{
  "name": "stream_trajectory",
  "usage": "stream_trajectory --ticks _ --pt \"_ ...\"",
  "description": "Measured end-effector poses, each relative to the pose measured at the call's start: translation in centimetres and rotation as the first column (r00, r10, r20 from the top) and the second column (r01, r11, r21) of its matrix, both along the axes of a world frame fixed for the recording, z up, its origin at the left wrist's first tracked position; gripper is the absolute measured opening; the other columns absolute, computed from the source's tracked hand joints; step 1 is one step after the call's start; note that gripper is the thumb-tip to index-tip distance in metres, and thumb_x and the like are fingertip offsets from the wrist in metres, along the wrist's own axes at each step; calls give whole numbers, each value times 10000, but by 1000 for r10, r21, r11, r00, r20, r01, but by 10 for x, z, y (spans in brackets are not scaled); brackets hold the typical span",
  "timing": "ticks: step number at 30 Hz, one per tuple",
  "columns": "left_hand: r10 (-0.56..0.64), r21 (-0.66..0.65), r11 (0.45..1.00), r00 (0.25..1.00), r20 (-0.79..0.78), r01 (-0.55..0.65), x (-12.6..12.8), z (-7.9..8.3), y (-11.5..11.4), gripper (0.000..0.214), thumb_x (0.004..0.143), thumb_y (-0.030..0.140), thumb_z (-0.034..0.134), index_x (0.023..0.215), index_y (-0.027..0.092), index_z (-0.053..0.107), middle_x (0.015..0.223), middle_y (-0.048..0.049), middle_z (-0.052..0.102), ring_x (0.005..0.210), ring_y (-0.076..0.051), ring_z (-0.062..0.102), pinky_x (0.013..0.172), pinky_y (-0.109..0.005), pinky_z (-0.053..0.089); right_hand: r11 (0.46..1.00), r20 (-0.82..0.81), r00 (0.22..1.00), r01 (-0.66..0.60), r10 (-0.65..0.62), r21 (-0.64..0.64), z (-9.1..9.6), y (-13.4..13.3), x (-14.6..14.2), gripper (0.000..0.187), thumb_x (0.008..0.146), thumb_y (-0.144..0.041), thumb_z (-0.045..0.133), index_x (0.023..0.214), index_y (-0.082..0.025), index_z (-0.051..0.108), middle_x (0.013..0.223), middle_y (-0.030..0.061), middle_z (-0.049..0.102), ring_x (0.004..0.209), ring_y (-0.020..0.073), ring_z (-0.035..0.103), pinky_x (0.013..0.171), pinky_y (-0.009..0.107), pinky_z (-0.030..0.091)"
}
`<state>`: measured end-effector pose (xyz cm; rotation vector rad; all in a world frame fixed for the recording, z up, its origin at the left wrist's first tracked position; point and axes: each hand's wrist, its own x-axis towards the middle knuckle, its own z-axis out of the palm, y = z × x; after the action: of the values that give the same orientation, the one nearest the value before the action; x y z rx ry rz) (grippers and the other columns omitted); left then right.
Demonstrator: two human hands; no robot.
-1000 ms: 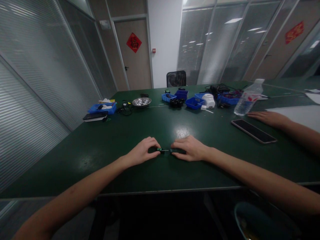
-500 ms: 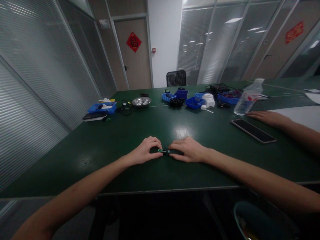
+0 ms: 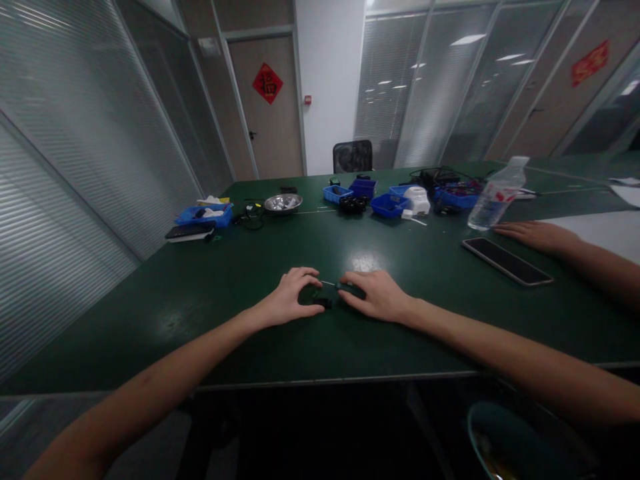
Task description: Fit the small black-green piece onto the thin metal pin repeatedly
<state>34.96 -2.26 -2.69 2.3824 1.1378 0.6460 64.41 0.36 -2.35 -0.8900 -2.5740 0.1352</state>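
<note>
Left hand (image 3: pixel 287 303): rests low over the green table (image 3: pixel 240 267), thumb and fingers parted in a wide C. A small black part (image 3: pixel 323 303) lies at the thumb tip; contact with the thumb cannot be told. A faint green piece (image 3: pixel 316 292) shows in the gap, close to the fingers; too dim to tell whether it is held or joined to the black part.

Right hand (image 3: pixel 380 297): fingers curled down with the thumb below, closed about a dark-handled tool (image 3: pixel 353 289). The tool's thin metal shaft (image 3: pixel 328 283) points left, its end near the left fingertips, above and apart from the black part. Both hands sit near each other, with the black part between them on the left hand's side.

Beyond the left hand, farther left: blue tray (image 3: pixel 197 217) with white items, dark notebook (image 3: pixel 190 233) just in front of it, black cable (image 3: pixel 250 218) to its right. Straight beyond both hands: shiny metal dish (image 3: pixel 283 204), black coil (image 3: pixel 353 206), blue bin (image 3: pixel 389 207), white device (image 3: pixel 417 201). Right of the right hand, farther out: phone (image 3: pixel 507 261) lying flat, clear bottle (image 3: pixel 495 199) standing upright, another person's hand (image 3: pixel 533 235) resting palm down between them, just beside both.
</note>
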Motion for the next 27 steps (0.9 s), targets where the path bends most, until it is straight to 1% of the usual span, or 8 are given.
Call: stream_trajectory --ticks 2,5,12,15,18,21,25,27 --pt "30 13 999 1000 -10 -29 -1 0 -1 641 905 542 819 1451 267 628 1584 -140 521 1484 -369 451 1219 -575 371 996 -33 996 77 -78 -33 1 2 1 301 1077 -466 551 1150 -206 685 844 42 737 683 183 625 663 309 374" --pt "41 57 998 999 -24 -40 0 3 -5 683 911 543 811 1488 255 588 1535 -145 563 1444 -363 491 1186 -548 403 987 -69 987 140 -145 -79 3 5 4 294 1069 -464 560 1132 -210 693 821 35 727 690 186 621 666 307 374" --pt "-14 191 981 994 -110 35 9 16 -26 270 987 403 746 1203 243 715 1474 -110 600 1390 -330 526 1151 -509 408 983 -108 981 150 -161 -103 3 6 5 304 1071 -476 571 1124 -204 698 764 18 693 674 182 607 661 308 364" --pt "20 182 983 995 -101 -1 14 15 -30 148 996 325 723 1104 224 716 1433 -104 628 1365 -314 552 1126 -500 425 984 -105 982 145 -155 -103 2 6 4 304 1068 -476 576 1126 -205 703 763 18 689 676 182 604 660 308 358" --pt "69 128 990 993 -91 -57 15 11 -27 164 988 351 737 1067 211 701 1404 -102 657 1345 -315 577 1101 -503 452 982 -106 982 144 -157 -123 3 5 3 308 1068 -477 574 1122 -203 705 755 14 684 660 176 593 650 306 353" --pt "53 78 996 993 -105 -45 5 9 -21 198 1026 379 697 1125 208 700 1351 -98 702 1281 -294 633 1090 -489 480 983 -100 983 141 -153 -118 3 5 4 314 1068 -479 575 1136 -202 707 758 15 684 669 178 597 654 308 357" --pt "17 56 998 987 -163 -8 -25 12 -12 281 1065 383 650 1278 211 711 1275 -90 738 1170 -259 683 1050 -448 526 984 -86 985 137 -147 -111 2 5 5 328 1072 -485 572 1169 -203 708 790 24 699 695 182 609 665 311 363" --pt "46 76 997 985 -165 -34 -40 14 -10 275 1068 390 645 1256 208 728 1246 -90 738 1154 -255 681 1036 -441 537 983 -81 985 142 -152 -116 2 5 5 329 1072 -487 573 1160 -201 710 785 23 696 685 179 605 657 308 358"
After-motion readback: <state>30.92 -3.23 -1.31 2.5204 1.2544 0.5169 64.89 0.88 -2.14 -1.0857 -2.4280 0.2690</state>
